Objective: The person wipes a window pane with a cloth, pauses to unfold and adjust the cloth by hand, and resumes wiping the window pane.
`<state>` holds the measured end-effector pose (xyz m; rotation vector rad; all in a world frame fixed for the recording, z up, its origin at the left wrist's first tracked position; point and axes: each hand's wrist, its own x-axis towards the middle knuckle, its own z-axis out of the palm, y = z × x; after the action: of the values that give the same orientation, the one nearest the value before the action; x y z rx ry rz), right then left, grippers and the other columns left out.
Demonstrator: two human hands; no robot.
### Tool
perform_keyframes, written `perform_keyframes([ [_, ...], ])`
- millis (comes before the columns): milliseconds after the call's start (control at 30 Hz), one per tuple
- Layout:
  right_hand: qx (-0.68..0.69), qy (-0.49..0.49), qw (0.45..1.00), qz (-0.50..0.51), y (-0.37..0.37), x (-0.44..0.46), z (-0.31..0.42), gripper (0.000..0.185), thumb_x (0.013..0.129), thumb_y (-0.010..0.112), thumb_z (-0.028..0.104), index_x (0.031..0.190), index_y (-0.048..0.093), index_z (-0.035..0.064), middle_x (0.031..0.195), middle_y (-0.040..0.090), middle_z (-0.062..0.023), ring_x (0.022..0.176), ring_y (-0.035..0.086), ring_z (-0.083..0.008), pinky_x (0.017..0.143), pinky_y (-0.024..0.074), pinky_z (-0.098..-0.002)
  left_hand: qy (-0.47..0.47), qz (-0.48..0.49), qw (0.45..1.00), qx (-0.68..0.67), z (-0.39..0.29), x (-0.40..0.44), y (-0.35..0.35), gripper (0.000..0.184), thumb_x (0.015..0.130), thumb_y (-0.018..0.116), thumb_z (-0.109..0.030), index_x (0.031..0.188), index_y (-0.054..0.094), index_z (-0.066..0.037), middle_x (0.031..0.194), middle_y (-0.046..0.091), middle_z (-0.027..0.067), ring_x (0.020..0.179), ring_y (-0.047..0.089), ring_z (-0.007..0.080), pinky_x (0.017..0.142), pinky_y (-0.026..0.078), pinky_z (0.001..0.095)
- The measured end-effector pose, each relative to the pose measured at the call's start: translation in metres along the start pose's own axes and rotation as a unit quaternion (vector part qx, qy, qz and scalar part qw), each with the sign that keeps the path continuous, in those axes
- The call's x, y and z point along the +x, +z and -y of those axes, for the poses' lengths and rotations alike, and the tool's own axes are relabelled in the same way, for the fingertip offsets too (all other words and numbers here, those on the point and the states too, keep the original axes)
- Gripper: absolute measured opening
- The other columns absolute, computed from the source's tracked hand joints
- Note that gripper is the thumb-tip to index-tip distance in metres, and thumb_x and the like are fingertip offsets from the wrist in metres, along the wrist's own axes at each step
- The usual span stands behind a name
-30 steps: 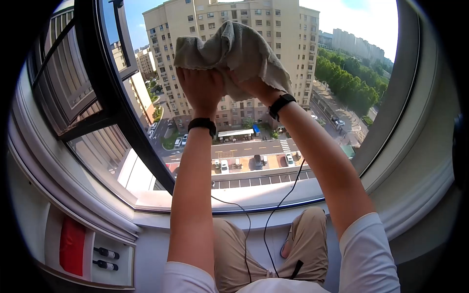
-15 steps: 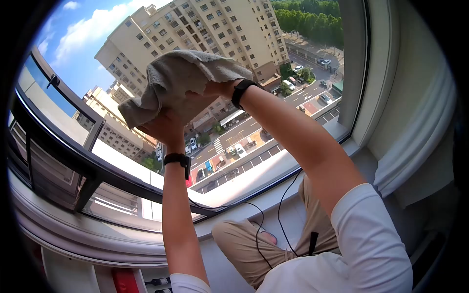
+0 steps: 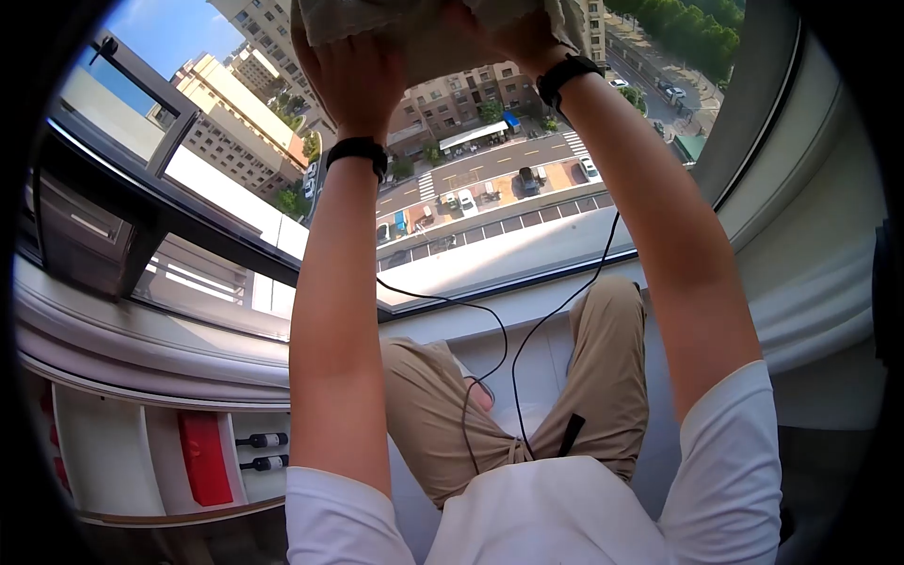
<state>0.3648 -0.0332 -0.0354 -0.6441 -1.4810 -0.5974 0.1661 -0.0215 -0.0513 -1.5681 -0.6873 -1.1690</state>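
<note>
A grey cloth (image 3: 435,58) hangs in folds at the top edge, partly out of view, against the window and the buildings behind it. My left hand (image 3: 356,87) is raised to its left part, fingers tucked up under a fold. At the cloth's right end, my right hand (image 3: 518,40) grips it, with its fingers partly covered by the fabric. Both arms stretch upward, and each wrist wears a black band, the left band (image 3: 358,155) and the right band (image 3: 567,77).
The window's dark frame (image 3: 226,250) runs along the left, with an opened sash (image 3: 179,122) beyond it. Black cables (image 3: 504,330) cross the sill and my lap. A shelf (image 3: 104,452) at lower left holds a red box (image 3: 204,457) and bottles (image 3: 264,462). A white curtain (image 3: 800,311) hangs at right.
Both hands and the cloth have moved up to the top edge of the view. The camera has tilted, so more of my lap and the shelf shows.
</note>
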Motion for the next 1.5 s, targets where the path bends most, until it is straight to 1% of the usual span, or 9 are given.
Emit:
perform_keyframes([
  [33,-0.003,0.0,1.0,-0.004,-0.001,-0.003,0.002,0.056,0.093,0.073,0.033,0.14,0.057,0.0059,0.131,0.065,-0.0166,0.122,0.061,-0.033,0.103,0.0487,-0.0422,-0.034,0.005,0.999,-0.034,0.002,-0.008,-0.002,0.031,0.09,0.062,-0.026,0.108,0.068,-0.002,0.124,0.065,0.0216,0.128,0.052,0.0439,0.113,0.037,0.0583],
  [167,-0.007,-0.001,1.0,-0.012,-0.005,-0.009,0.006,0.053,0.094,0.072,0.03,0.138,0.058,0.0052,0.13,0.065,-0.0167,0.121,0.061,-0.0329,0.102,0.0491,-0.0419,-0.048,0.124,0.991,-0.009,0.009,-0.028,0.007,0.035,0.089,0.063,-0.025,0.113,0.069,-0.001,0.14,0.059,0.0224,0.14,0.044,0.0437,0.122,0.028,0.0585],
  [367,-0.02,-0.007,1.0,-0.019,-0.002,-0.016,0.006,0.047,0.096,0.07,0.027,0.135,0.059,0.0041,0.128,0.066,-0.0169,0.12,0.062,-0.0329,0.101,0.0496,-0.0414,-0.019,-0.016,0.999,-0.035,-0.012,-0.007,-0.013,0.038,0.087,0.065,-0.024,0.118,0.071,-0.002,0.139,0.061,0.0183,0.142,0.044,0.0384,0.128,0.024,0.0554],
  [633,-0.02,-0.081,0.994,-0.071,0.01,-0.019,0.002,0.041,0.098,0.068,0.023,0.132,0.06,0.0023,0.126,0.066,-0.0168,0.119,0.061,-0.0334,0.101,0.0492,-0.041,-0.045,0.064,0.997,-0.025,-0.003,-0.037,0.0,0.045,0.091,0.059,-0.029,0.126,0.065,-0.002,0.133,0.061,0.02,0.136,0.049,0.0386,0.124,0.027,0.0583],
  [733,0.065,0.102,0.992,0.04,-0.01,-0.01,0.024,0.043,0.101,0.064,0.023,0.138,0.056,0.0024,0.132,0.062,-0.0159,0.127,0.057,-0.0331,0.107,0.0455,-0.0403,-0.04,0.043,0.998,0.002,-0.006,-0.046,0.013,0.039,0.091,0.057,-0.03,0.116,0.069,-0.002,0.117,0.066,0.0193,0.124,0.058,0.0395,0.123,0.027,0.064],
  [767,-0.177,-0.112,0.977,0.027,0.02,-0.046,-0.042,0.065,0.091,0.075,0.037,0.145,0.055,0.0059,0.131,0.066,-0.0178,0.121,0.062,-0.0365,0.104,0.0491,-0.0463,-0.041,0.029,0.999,-0.002,-0.007,-0.05,0.014,0.039,0.091,0.057,-0.03,0.115,0.069,-0.001,0.116,0.066,0.0187,0.123,0.059,0.0391,0.123,0.027,0.0644],
  [800,-0.168,-0.098,0.98,0.033,0.027,-0.061,-0.048,0.069,0.091,0.074,0.04,0.147,0.053,0.0067,0.136,0.063,-0.0175,0.125,0.06,-0.0373,0.107,0.0476,-0.0469,-0.04,0.016,0.999,-0.006,-0.009,-0.054,0.015,0.039,0.092,0.057,-0.031,0.114,0.069,-0.001,0.114,0.067,0.0181,0.122,0.059,0.0387,0.123,0.028,0.0648],
  [1067,-0.126,0.038,0.981,0.141,0.023,-0.177,-0.03,0.079,0.088,0.075,0.043,0.154,0.046,0.0105,0.151,0.052,-0.0176,0.14,0.049,-0.0388,0.118,0.0391,-0.0518,-0.066,0.099,0.992,-0.031,-0.048,-0.148,0.012,0.05,0.091,0.061,-0.039,0.134,0.066,-0.013,0.139,0.061,0.01,0.137,0.052,0.0286,0.122,0.03,0.0639],
  [1500,-0.161,0.088,0.969,0.164,0.039,-0.33,0.016,0.069,0.094,0.071,0.037,0.148,0.053,-0.0006,0.148,0.055,-0.0239,0.141,0.049,-0.0448,0.119,0.0352,-0.0576,-0.309,0.215,0.916,-0.136,-0.135,-0.252,-0.017,0.056,0.096,0.059,-0.038,0.142,0.06,-0.006,0.15,0.055,0.0196,0.149,0.039,0.0425,0.125,0.018,0.062],
])
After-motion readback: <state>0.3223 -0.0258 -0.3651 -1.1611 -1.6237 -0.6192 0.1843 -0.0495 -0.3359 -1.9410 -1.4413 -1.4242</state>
